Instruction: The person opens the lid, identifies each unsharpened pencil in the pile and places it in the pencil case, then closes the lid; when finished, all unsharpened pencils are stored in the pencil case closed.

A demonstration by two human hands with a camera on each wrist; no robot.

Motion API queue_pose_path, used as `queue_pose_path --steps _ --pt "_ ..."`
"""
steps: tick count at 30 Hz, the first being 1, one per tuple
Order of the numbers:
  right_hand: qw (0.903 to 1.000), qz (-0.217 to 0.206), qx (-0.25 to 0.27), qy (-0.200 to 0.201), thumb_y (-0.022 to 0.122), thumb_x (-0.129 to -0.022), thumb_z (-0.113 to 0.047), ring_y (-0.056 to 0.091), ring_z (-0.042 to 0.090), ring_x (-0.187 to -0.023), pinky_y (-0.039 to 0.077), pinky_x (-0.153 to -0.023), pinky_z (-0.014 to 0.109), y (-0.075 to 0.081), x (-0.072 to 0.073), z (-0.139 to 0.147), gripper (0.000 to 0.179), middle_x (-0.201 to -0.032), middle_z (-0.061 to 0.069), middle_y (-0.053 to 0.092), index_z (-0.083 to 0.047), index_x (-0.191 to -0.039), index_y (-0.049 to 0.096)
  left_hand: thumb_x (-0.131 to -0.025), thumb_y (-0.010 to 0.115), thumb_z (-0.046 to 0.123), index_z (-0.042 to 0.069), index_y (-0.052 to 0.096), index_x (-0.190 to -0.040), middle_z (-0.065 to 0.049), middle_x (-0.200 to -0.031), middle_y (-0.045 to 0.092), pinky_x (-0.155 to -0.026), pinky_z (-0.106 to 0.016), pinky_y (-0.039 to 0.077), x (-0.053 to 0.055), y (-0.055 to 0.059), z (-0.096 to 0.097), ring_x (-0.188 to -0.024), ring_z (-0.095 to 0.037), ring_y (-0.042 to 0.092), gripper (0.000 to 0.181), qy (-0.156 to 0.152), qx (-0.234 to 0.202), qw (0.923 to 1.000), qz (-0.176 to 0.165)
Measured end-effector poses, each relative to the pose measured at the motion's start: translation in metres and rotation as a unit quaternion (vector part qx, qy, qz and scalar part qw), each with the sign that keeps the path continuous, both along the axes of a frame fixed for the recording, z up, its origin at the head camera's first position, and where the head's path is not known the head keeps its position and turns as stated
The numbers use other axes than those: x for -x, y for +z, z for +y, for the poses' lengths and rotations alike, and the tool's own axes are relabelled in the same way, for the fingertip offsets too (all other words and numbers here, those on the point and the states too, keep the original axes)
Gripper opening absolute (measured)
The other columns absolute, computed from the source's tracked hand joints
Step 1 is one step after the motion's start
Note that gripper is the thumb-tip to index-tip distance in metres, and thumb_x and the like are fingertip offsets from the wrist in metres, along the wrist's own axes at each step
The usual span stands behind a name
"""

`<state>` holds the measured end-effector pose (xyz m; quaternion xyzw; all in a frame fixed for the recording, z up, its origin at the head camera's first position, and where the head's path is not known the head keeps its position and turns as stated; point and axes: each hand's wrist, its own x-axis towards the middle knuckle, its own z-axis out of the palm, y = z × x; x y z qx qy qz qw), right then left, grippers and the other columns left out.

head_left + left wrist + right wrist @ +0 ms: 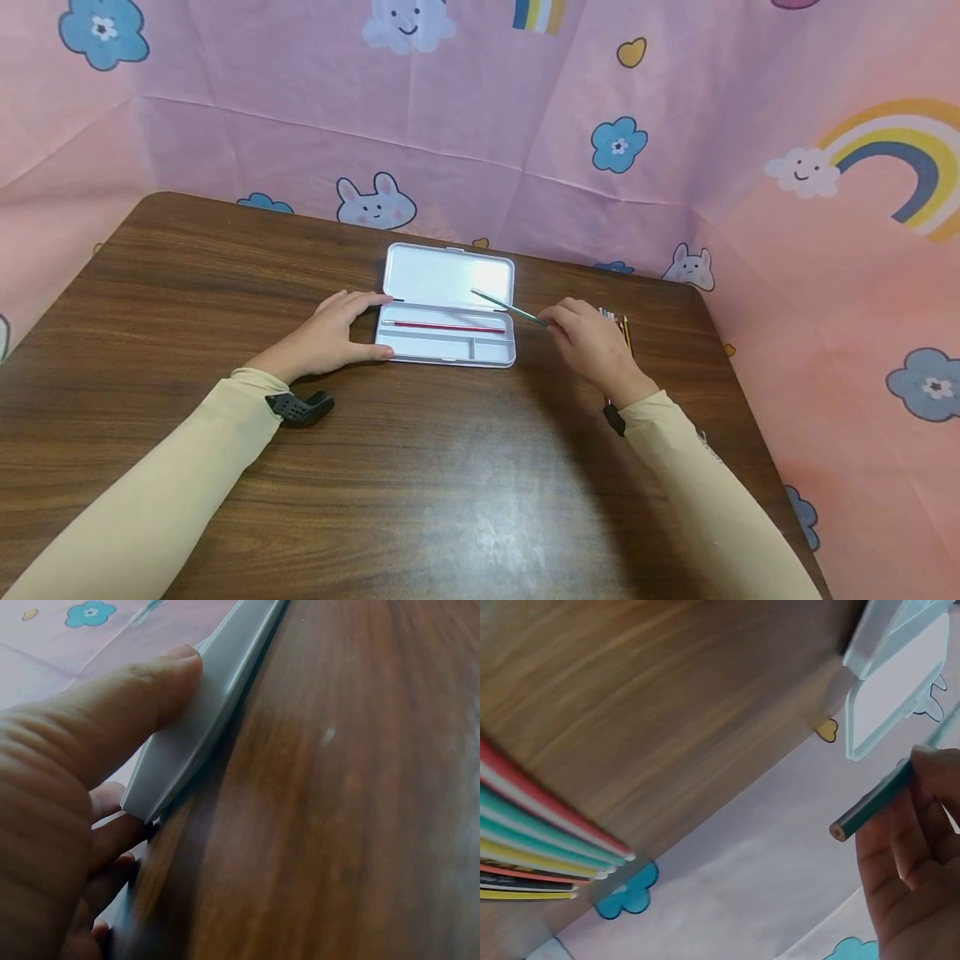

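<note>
A white pencil case [427,345] lies open on the table with its lid [431,271] folded back. Inside its long rear compartment is a red pencil [450,326]. My left hand [326,337] holds the case's left end, thumb on the front wall and forefinger near the hinge; the left wrist view shows the thumb against the case wall [199,724]. Between thumb and fingers, my right hand [588,342] pinches a green pencil [508,308], its far end over the lid. The pencil's unsharpened end [840,831] shows in the right wrist view.
Several pencils [547,825], red, green, yellow and black, lie side by side on the table right of the case, partly hidden behind my right hand in the head view. The brown table [420,483] meets a pink printed cloth [480,125] at the back and right.
</note>
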<state>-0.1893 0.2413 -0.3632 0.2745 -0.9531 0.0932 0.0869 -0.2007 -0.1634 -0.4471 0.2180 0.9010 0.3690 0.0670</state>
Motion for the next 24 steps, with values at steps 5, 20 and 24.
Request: queue_pose_path --steps 5,20,24 --pt "0.9999 0.008 -0.007 0.007 0.068 -0.1 -0.008 0.066 0.021 -0.102 0.06 -0.075 0.039 0.0 0.006 -0.019 0.015 -0.111 0.003 0.071 -0.01 -0.114 0.073 -0.085 0.08 0.058 0.018 0.043 -0.157 -0.018 -0.163 0.038 -0.123 -0.068 0.008 0.0 0.001 -0.001 -0.155 -0.046 0.015 0.09 0.0 0.006 1.0 -0.004" --pt "0.9943 0.03 -0.067 0.078 0.063 -0.101 -0.006 0.067 0.018 -0.101 0.061 -0.078 0.035 -0.007 0.028 -0.09 0.019 -0.106 0.0 0.071 -0.013 -0.113 0.076 -0.087 0.079 0.056 0.014 0.042 -0.158 -0.019 -0.163 0.037 -0.124 -0.066 0.007 -0.003 0.004 0.0 -0.156 -0.046 0.014 0.091 -0.008 0.003 1.0 -0.006" --pt "0.992 0.021 -0.091 0.085 0.062 -0.101 -0.005 0.068 0.018 -0.098 0.061 -0.078 0.034 -0.013 0.032 -0.097 0.021 -0.104 0.0 0.071 -0.013 -0.114 0.077 -0.086 0.08 0.056 0.013 0.042 -0.157 -0.019 -0.163 0.037 -0.123 -0.067 0.008 -0.002 0.003 0.001 -0.155 -0.047 0.014 0.092 -0.002 0.006 1.0 -0.005"
